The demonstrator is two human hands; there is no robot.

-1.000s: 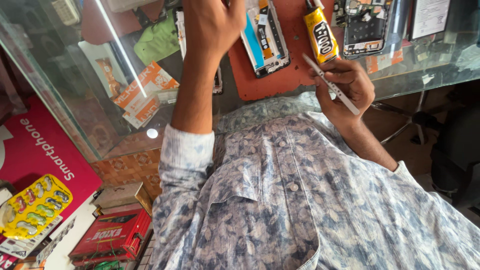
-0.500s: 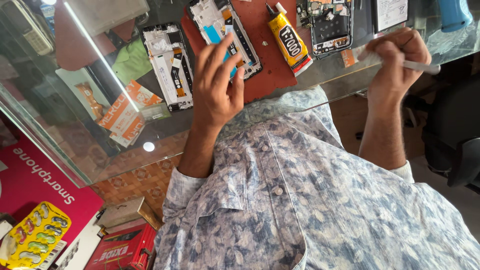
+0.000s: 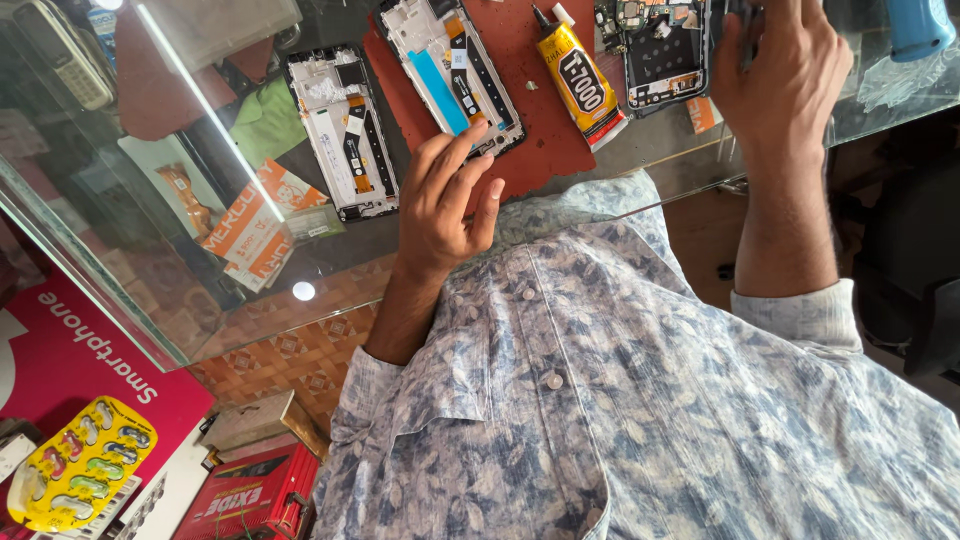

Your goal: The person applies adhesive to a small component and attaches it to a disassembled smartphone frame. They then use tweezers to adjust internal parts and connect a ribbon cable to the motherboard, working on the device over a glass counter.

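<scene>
The left hand, fingers loosely spread and empty, hovers over the opened phone frame on the red mat, while the right hand closes on a thin tool I cannot identify, so the step seems to be picking the frame, needing a careful edge grip.

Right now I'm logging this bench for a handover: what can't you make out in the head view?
- Right hand: fingertips cut off by the top edge; whether it holds anything is unclear.
- Opened phone: partly behind the right hand, top cropped.
- Blue tool: only its end shows at the top edge.
- Left hand: covers the lower end of the phone frame.
</scene>
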